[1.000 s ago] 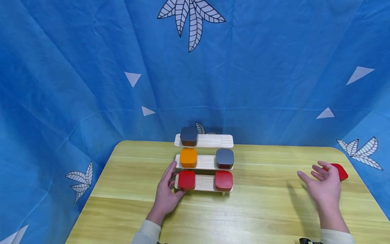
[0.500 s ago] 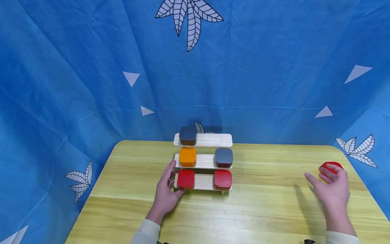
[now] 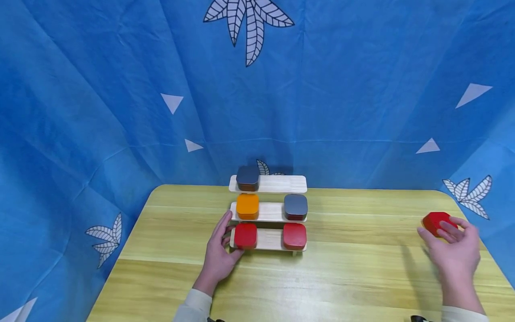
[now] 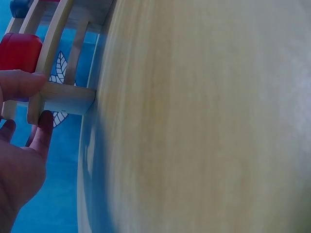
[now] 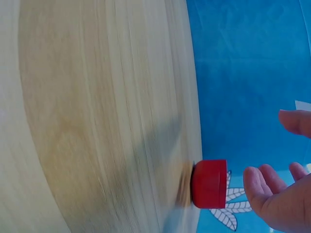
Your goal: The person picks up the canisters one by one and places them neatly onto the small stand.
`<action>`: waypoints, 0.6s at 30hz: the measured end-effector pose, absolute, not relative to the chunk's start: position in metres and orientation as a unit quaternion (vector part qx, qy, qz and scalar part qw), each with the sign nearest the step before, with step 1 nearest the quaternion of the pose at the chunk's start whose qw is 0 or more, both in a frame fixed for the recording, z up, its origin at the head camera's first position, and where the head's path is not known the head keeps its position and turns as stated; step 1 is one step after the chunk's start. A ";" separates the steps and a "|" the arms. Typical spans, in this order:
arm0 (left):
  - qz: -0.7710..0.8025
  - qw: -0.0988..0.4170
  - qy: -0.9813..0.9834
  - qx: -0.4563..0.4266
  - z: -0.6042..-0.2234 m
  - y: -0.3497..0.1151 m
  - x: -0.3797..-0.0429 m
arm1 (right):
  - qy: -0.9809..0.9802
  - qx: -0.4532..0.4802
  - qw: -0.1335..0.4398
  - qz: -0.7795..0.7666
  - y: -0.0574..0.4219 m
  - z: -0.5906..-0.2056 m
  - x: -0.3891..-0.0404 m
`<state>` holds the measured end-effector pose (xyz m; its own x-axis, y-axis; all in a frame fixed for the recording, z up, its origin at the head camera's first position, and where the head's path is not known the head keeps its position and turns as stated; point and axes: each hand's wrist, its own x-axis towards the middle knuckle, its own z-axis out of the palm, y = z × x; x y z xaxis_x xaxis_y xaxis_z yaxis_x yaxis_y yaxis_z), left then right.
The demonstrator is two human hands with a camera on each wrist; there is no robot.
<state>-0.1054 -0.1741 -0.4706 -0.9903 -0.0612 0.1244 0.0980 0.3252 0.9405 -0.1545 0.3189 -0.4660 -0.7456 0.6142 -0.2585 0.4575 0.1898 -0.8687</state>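
Note:
In the head view my left hand (image 3: 220, 257) grips the left end of the lowest board of a stepped wooden rack (image 3: 269, 240). Thumb and fingers pinch that board's end in the left wrist view, beside a red box (image 4: 20, 52). My right hand (image 3: 456, 248) is above the table's right side, close to a loose red rounded-square box (image 3: 435, 222) with a lid. A gap shows between that box (image 5: 209, 184) and the loosely bent fingers (image 5: 252, 184) in the right wrist view; the thumb is spread away from them.
The rack's top board bears one dark blue box (image 3: 248, 178). An orange box (image 3: 247, 205) and a grey-blue box (image 3: 295, 206) sit on the middle board. Two red boxes, left (image 3: 245, 235) and right (image 3: 294, 235), occupy the lowest. A blue curtain (image 3: 342, 98) hangs behind the table (image 3: 354, 268).
My right hand has shifted to the right and slightly nearer the front beside the loose red box, uncovering more of it. The left hand keeps its grip on the rack.

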 end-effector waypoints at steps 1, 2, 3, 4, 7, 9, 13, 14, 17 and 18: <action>-0.582 0.069 -0.810 -0.012 -0.471 -0.174 -0.106 | -0.765 -0.355 0.076 0.531 0.319 -0.465 -0.155; -0.584 0.070 -0.809 -0.012 -0.477 -0.176 -0.108 | -0.764 -0.360 0.080 0.530 0.319 -0.465 -0.155; -0.583 0.071 -0.809 -0.013 -0.483 -0.178 -0.110 | -0.763 -0.364 0.084 0.527 0.319 -0.465 -0.156; -0.582 0.071 -0.810 -0.012 -0.489 -0.180 -0.111 | -0.765 -0.367 0.088 0.522 0.319 -0.465 -0.156; -0.577 0.071 -0.814 -0.011 -0.505 -0.185 -0.116 | -0.769 -0.374 0.096 0.510 0.320 -0.466 -0.156; -0.571 0.072 -0.817 -0.011 -0.510 -0.187 -0.117 | -0.769 -0.376 0.097 0.508 0.321 -0.466 -0.156; -0.567 0.071 -0.821 -0.007 -0.509 -0.186 -0.116 | -0.770 -0.383 0.100 0.501 0.323 -0.467 -0.156; -0.565 0.070 -0.822 -0.006 -0.509 -0.186 -0.116 | -0.770 -0.383 0.101 0.500 0.324 -0.468 -0.156; -0.563 0.069 -0.824 0.000 -0.510 -0.186 -0.116 | -0.767 -0.387 0.107 0.501 0.324 -0.469 -0.156; -0.562 0.069 -0.824 0.000 -0.510 -0.186 -0.117 | -0.766 -0.389 0.109 0.500 0.325 -0.469 -0.156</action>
<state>-0.1165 -0.1862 -0.5102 -0.9903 -0.0783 0.1145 0.0781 0.3675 0.9268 -0.1564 0.3246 -0.4692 -0.6743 0.7045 -0.2214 0.4862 0.1979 -0.8511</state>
